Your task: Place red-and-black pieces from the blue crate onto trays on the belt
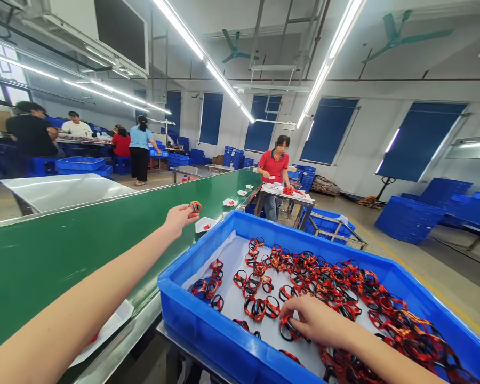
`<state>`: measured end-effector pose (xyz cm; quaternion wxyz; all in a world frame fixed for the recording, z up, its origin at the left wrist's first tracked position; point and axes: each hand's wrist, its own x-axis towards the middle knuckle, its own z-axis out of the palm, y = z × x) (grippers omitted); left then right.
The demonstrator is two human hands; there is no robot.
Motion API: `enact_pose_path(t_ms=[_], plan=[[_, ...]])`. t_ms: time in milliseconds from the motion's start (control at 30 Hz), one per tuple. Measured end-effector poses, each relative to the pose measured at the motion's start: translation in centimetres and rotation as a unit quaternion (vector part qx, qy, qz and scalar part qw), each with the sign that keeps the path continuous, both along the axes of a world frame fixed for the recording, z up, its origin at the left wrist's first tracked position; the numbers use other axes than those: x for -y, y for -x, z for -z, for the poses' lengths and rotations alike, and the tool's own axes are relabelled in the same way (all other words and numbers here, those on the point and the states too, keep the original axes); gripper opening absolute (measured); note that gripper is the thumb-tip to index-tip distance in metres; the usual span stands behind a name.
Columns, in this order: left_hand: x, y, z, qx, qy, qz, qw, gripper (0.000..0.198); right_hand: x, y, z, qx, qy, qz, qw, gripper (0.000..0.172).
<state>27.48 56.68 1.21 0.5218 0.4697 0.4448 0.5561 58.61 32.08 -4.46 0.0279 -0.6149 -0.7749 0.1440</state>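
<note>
My left hand [179, 217] reaches out over the green conveyor belt [64, 250] and pinches a small red and black ring piece [196, 206] just above a white tray [205, 224] on the belt. My right hand [310, 319] rests inside the blue crate [208, 325], fingers curled on one red and black ring [287, 328] among several such rings heaped on white paper.
More white trays [229, 202] with red pieces ride the belt further on. A person in a red shirt [274, 173] works at a table by the belt's end. Other people stand at the far left. Blue crates [412, 217] are stacked on the floor to the right.
</note>
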Motion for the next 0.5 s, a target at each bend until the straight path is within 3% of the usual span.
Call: enact_pose_path(t_ms=[100, 233, 400, 500], plan=[[-0.8, 1.1, 2.2, -0.059, 0.052, 0.022, 0.997, 0.032, -0.2, -0.2, 0.4, -0.018, 0.008, 0.000, 1.000, 0.032], [-2.0, 0.7, 4.2, -0.122, 0.087, 0.048, 0.988, 0.033, -0.4, -0.3, 0.7, -0.023, 0.013, 0.005, 1.000, 0.032], [-3.4, 0.2, 4.3, -0.186, 0.067, 0.053, 0.979, 0.034, -0.3, -0.1, 0.5, -0.012, 0.019, 0.011, 1.000, 0.033], [-2.9, 0.5, 3.7, -0.226, 0.014, 0.052, 0.973, 0.034, -0.2, -0.1, 0.2, -0.012, 0.015, 0.001, 1.000, 0.032]])
